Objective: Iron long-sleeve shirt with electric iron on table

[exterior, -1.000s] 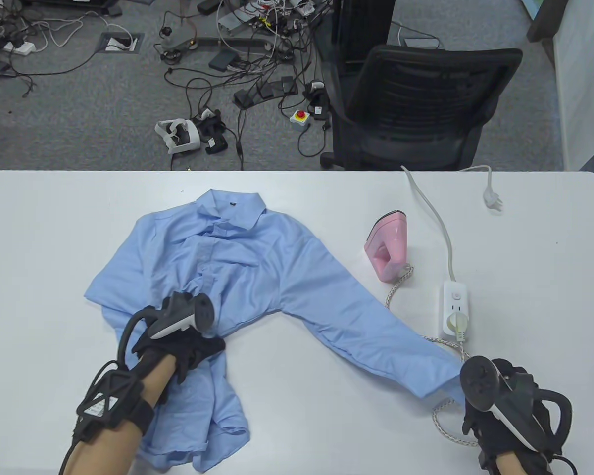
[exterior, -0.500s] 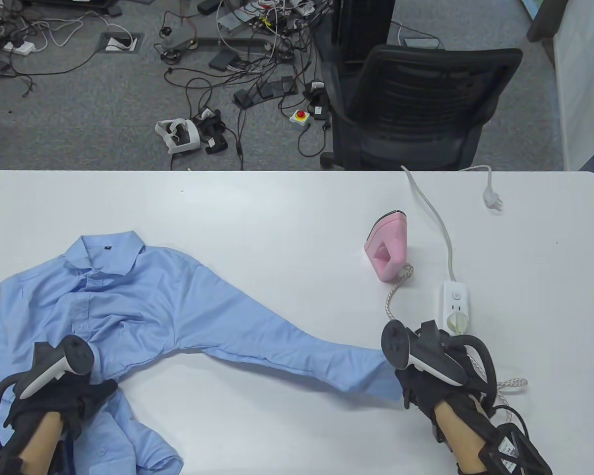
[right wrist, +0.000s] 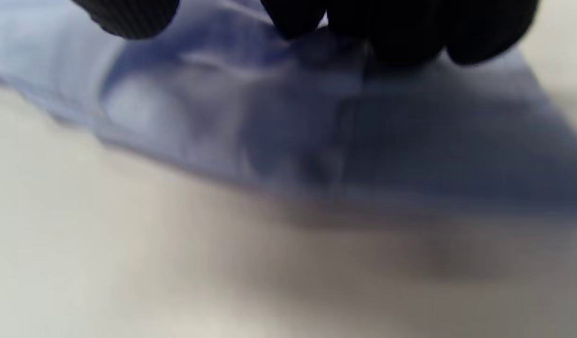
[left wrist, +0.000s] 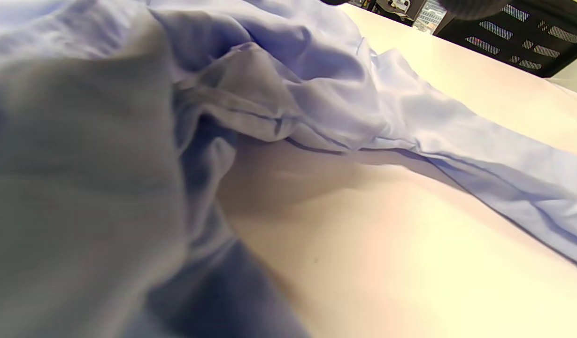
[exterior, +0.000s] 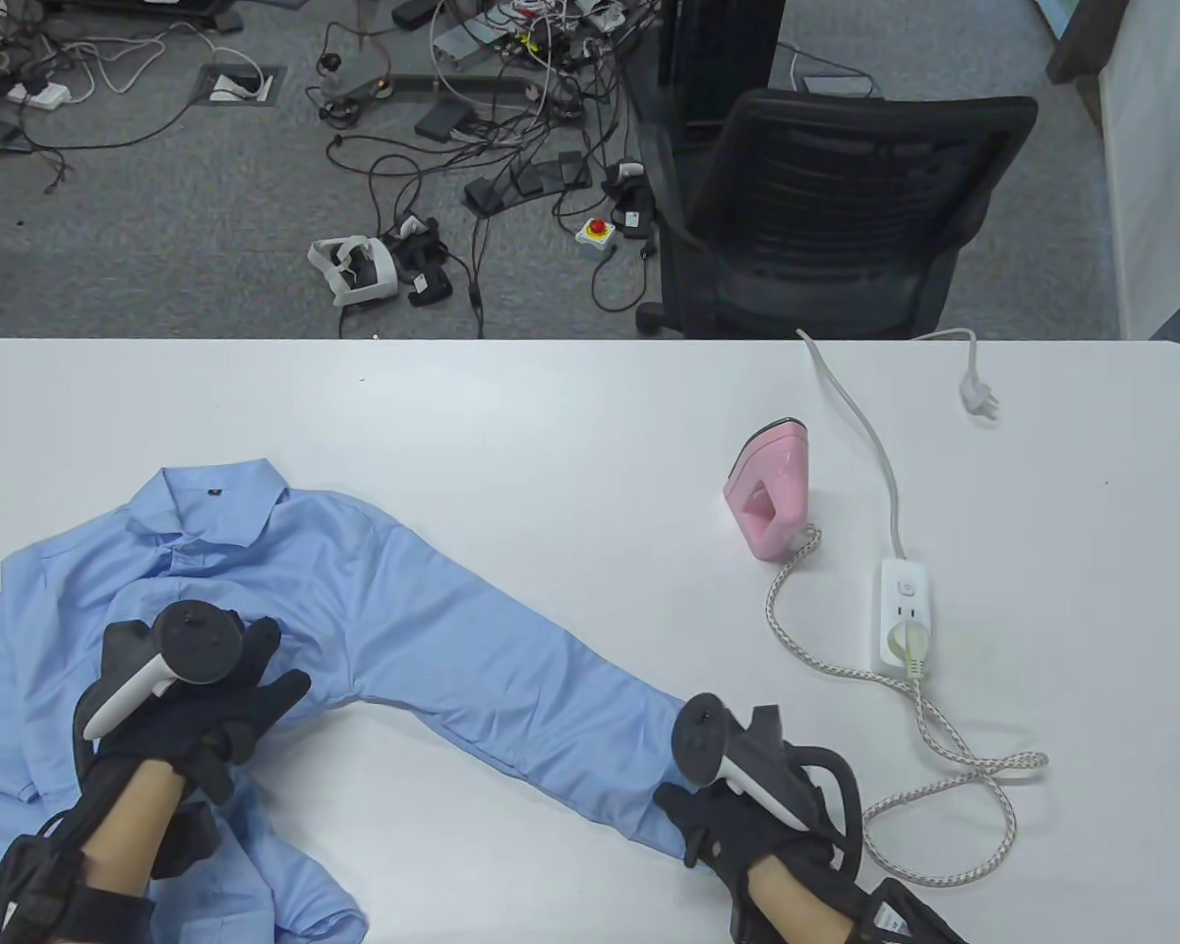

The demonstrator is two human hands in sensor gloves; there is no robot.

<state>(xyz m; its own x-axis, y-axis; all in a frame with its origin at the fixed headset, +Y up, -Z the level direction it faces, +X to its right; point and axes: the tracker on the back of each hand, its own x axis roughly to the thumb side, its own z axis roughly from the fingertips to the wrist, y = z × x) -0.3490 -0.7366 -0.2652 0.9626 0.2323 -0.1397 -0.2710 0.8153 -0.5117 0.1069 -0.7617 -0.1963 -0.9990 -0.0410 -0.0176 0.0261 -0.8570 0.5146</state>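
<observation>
Blue shirt (exterior: 256, 610) lies on the bench's (exterior: 570, 423) near left, collar far, its near hem cut off. One sleeve (exterior: 541, 708) runs near-right. Right hand (exterior: 747, 821) covers the cuff; finger state indeterminate. Left hand (exterior: 197, 703) rests on the shirt, fingers spread. Pink iron (exterior: 772, 492) stands upright, far right.

My table view is bright, even and sharp, with soft shadows under the shirt (exterior: 374, 610). Both wrist views are blurred, the right one worst.
</observation>
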